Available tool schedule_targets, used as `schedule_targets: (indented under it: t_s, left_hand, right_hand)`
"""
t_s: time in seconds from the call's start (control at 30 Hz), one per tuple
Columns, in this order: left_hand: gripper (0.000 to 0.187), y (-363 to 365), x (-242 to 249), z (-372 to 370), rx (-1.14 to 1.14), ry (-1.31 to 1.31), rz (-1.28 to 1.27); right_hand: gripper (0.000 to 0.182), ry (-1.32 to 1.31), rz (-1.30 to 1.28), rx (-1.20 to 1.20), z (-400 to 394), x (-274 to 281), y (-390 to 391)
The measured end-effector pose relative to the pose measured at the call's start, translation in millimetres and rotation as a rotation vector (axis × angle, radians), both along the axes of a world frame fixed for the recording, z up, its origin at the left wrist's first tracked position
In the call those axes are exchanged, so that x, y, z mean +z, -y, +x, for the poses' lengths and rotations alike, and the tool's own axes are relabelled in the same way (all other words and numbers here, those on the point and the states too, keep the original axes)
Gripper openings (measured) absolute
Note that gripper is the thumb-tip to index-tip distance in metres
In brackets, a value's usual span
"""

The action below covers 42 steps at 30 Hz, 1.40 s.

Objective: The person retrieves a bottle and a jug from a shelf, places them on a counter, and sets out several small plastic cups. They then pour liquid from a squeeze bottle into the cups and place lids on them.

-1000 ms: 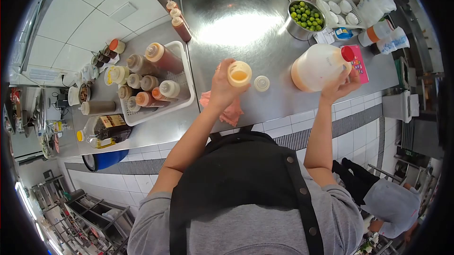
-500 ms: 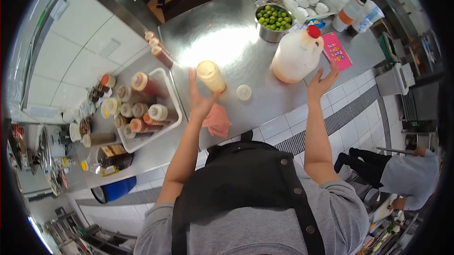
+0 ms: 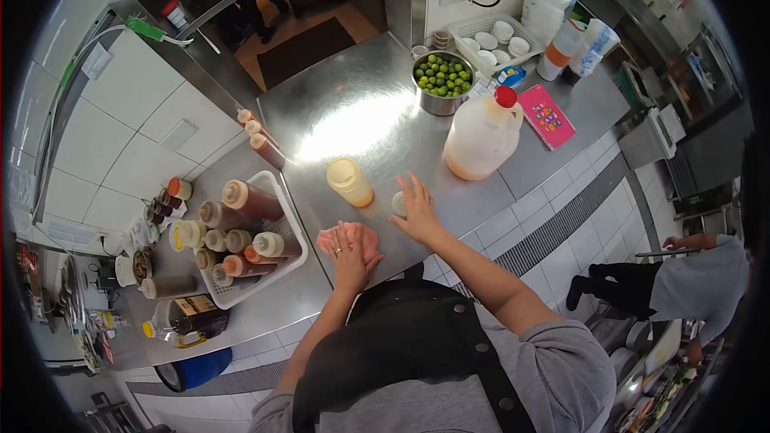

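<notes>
My left hand (image 3: 350, 263) lies on a crumpled pink cloth (image 3: 367, 242) at the counter's front edge; its fingers are closed on the fabric. My right hand (image 3: 419, 215) is spread beside a small round white lid (image 3: 399, 203), with its fingertips at the lid's right side. An open squeeze bottle (image 3: 350, 184) with some pale yellow stuff inside stands upright behind the cloth. To the right, a large white jug (image 3: 483, 140) with a red cap stands upright, with orange liquid low inside.
A white bin (image 3: 298, 240) of sauce bottles is on the left. Farther back are a pot of limes (image 3: 443, 84), a pink notebook (image 3: 547, 117) and a basket of white cups (image 3: 524, 49). At the far right stands another person (image 3: 696, 279).
My left hand has moved from beside the squeeze bottle down onto the pink cloth. My right hand has left the jug's side and come left to the lid. The view has shifted.
</notes>
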State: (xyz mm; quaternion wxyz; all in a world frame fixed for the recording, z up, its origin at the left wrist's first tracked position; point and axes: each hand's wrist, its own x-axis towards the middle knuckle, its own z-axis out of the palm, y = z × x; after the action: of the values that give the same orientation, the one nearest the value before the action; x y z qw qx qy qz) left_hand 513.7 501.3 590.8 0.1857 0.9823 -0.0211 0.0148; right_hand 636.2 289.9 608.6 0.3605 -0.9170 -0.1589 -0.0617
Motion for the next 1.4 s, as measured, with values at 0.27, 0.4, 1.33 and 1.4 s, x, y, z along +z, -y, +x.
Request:
schedule_targets:
  t_s: [0.27,0.4,1.33,1.4]
  left_hand:
    - [0.096,-22,-11,0,-0.060,0.023,-0.070]
    - [0.093,-32,9,10,-0.085,0.006,-0.166]
    - [0.028,-200,13,-168,0.299,0.434,-0.328]
    - [0.026,-229,14,-178,0.304,0.493,-0.300]
  right_hand:
    - [0.063,0.809,0.305,-0.631,54,96,70]
    - [0.060,0.722,0.179,-0.520,102,142,160]
    - [0.019,0.495,1.173,0.257,119,401,-336]
    - [0.022,0.409,1.073,0.283,132,364,-407]
